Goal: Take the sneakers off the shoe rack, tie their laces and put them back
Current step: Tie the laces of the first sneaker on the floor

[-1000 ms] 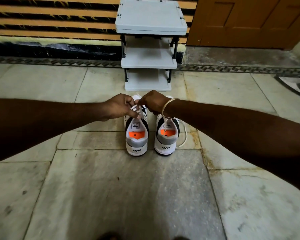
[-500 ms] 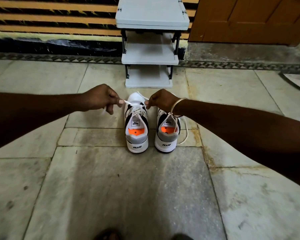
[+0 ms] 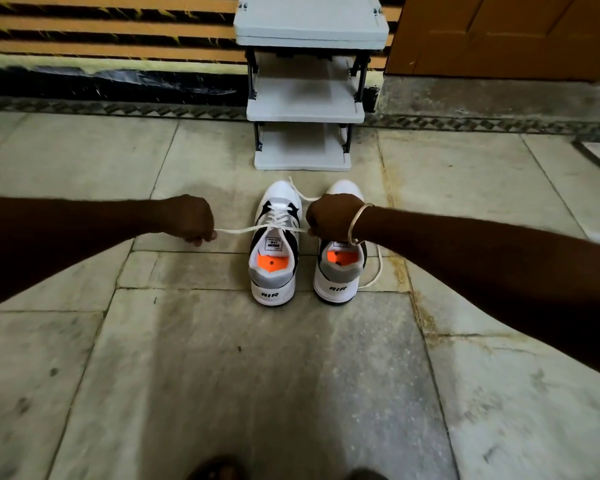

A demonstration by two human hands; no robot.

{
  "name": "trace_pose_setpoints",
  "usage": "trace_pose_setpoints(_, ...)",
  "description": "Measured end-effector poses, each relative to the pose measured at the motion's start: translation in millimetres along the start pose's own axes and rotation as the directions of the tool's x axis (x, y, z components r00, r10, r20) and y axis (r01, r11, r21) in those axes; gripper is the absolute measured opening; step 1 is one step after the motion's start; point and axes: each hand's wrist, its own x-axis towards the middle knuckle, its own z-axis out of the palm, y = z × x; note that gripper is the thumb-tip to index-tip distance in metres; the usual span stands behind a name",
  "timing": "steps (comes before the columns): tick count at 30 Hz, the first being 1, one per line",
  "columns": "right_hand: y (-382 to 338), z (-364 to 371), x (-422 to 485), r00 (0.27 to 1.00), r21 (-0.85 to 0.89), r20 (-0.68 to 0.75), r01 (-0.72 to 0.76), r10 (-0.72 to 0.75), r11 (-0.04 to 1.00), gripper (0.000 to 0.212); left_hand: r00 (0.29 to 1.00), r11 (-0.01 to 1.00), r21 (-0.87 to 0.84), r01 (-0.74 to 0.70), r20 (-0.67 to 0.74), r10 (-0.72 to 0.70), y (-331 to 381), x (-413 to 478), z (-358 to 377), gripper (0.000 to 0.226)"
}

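1. Since half a second ago my hands have moved apart. The left hand (image 3: 191, 220) went out to the left, and the lace (image 3: 236, 231) is now drawn almost straight across the shoe.
2. Left hand: the fingers are curled tight and pinch the left end of this lace, low over the floor (image 3: 84, 161), apart from the shoe.
3. Left sneaker (image 3: 274, 251) stands on the floor, heel toward me, and the tight lace crosses it at the top of the tongue.
4. Right hand (image 3: 333, 218), with a bangle (image 3: 359, 223) on the wrist, has curled fingers and pinches the other end of the same lace. It hides the middle of the right sneaker (image 3: 340, 268).
5. Right sneaker stands just beside the left one, not touching. Its loose lace (image 3: 378, 268) lies on the floor at its right side.
6. Bare floor is wide on both outer sides of the hands and in front of me.
7. Each sneaker opening shows an orange insole (image 3: 272, 263).
8. Shoe rack (image 3: 309, 98) stands near the toes, apart from them, with three grey shelves. A wooden door (image 3: 499, 32) is to its right.
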Motion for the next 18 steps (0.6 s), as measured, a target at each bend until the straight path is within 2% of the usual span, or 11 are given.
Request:
trace_pose_setpoints(2,-1,3,3,1.000,-0.027,0.017,0.006,-0.005,1.000,0.027,0.994,0.992,0.089,-0.086,-0.055,0.091,8,0,4,0.040)
trace_pose_setpoints(4,-4,3,4,1.000,-0.045,0.001,0.016,-0.016,0.999,0.026,0.983,0.982,0.099,-0.163,-0.068,0.170,15,2,7,0.052)
trace_pose_setpoints(6,-6,1,4,1.000,0.003,0.001,0.023,-0.023,1.000,0.025,0.971,0.971,0.086,-0.223,-0.069,0.229,22,4,10,0.054)
trace_pose_setpoints(8,-7,-1,5,0.999,0.104,0.036,0.001,-0.005,0.995,0.024,0.963,0.964,0.055,-0.261,-0.051,0.263,29,6,14,0.045)
trace_pose_setpoints(12,-10,-3,7,0.988,0.249,0.147,-0.082,0.046,0.965,0.029,0.971,0.960,-0.153,-0.237,0.002,0.240,40,9,25,0.026)
trace_pose_setpoints(15,-12,2,7,0.948,0.466,0.311,-0.218,0.073,0.858,0.021,0.977,0.942,-0.267,-0.202,0.013,0.213,40,10,26,0.021)
trace_pose_setpoints(18,-15,11,6,0.900,0.579,0.432,-0.334,0.068,0.744,0.017,0.979,0.913,-0.368,-0.176,0.034,0.203,39,8,29,0.004)
